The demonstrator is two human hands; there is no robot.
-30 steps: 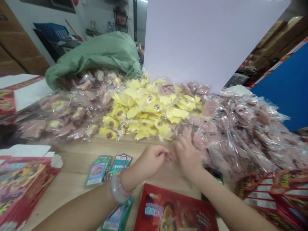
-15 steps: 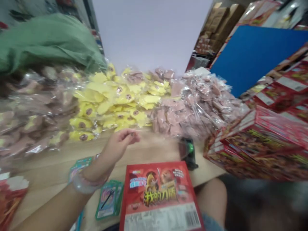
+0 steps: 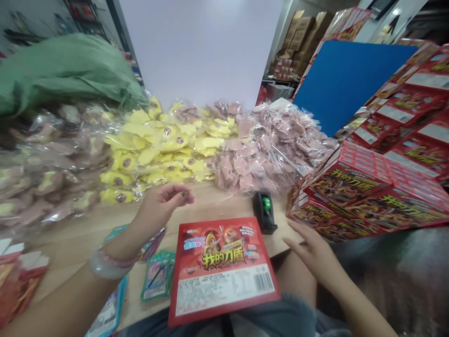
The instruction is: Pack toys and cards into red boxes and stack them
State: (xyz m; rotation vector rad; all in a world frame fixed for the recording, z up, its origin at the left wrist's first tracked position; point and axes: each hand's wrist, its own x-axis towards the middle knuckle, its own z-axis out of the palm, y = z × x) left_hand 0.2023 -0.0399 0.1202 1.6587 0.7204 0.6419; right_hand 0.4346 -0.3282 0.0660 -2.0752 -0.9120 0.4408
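A flat red printed box [image 3: 224, 267] with a white label panel rests at the table's front edge, over my lap. My left hand [image 3: 163, 203] hovers above the table beyond the box's left corner, its fingers curled and thumb against them. A small dark green spot shows at the thumb tip; whether anything is pinched there is hidden. To the right of the box, my right hand [image 3: 310, 250] is in the air with fingers spread, holding nothing. It is near a black tape dispenser [image 3: 264, 213] with a green core. Green-edged cards [image 3: 157, 276] lie left of the box.
Bagged yellow plush pieces [image 3: 164, 150] and bagged pink pieces [image 3: 266, 145] are heaped along the back. Shrink-wrapped red boxes [image 3: 368, 192] stand at right before a blue panel [image 3: 351, 84]. Red cartons [image 3: 21, 276] lie at left; a green sack [image 3: 66, 70] sits behind.
My right hand has come into view beside the tape dispenser. The red box shows more of its lower edge and looks turned slightly. My left hand keeps its curled shape; the whole view has shifted.
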